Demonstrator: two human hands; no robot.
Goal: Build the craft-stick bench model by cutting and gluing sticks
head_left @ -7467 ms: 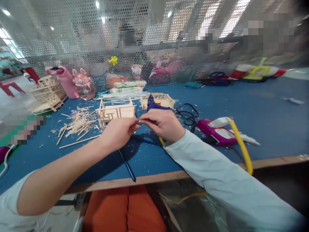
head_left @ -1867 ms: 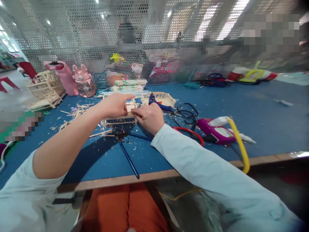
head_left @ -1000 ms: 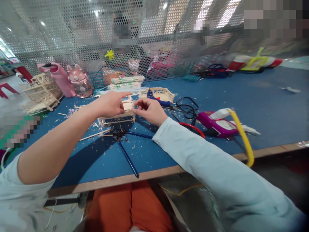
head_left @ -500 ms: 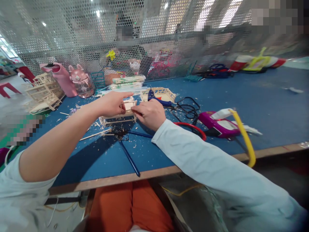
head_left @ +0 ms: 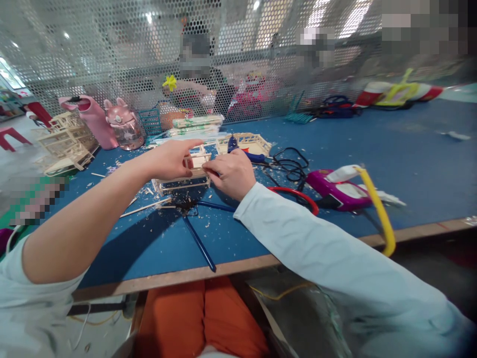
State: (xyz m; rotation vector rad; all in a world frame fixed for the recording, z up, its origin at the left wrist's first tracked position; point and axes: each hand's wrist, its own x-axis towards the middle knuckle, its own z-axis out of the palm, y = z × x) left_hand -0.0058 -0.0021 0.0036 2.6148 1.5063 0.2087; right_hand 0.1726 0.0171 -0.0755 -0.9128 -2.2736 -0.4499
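Note:
A small model of pale wooden sticks (head_left: 182, 186) stands on the blue tabletop between my hands. My left hand (head_left: 169, 160) reaches over its left part, index finger stretched out and the thumb side apart from it; the fingers partly hide the frame. At the model's right end, my right hand (head_left: 235, 174) is closed in a pinch, its fingertips against the upper edge. Whatever lies between those fingertips is too small to make out. Just behind my right hand lies a blue glue gun (head_left: 256, 158), in front of another stick frame (head_left: 257, 144).
Crossed blue pliers (head_left: 200, 243) and loose sticks (head_left: 145, 208) lie among shavings near the table edge (head_left: 179, 279). To the right are a black cable (head_left: 298, 164), a red handle (head_left: 298, 192) and a purple tool (head_left: 335, 193). Bottles (head_left: 128, 132) and a perforated screen (head_left: 149, 64) stand behind.
My left thumb and fingers have parted slightly over the model. My right hand keeps its pinch at the same end. The view has shifted very little.

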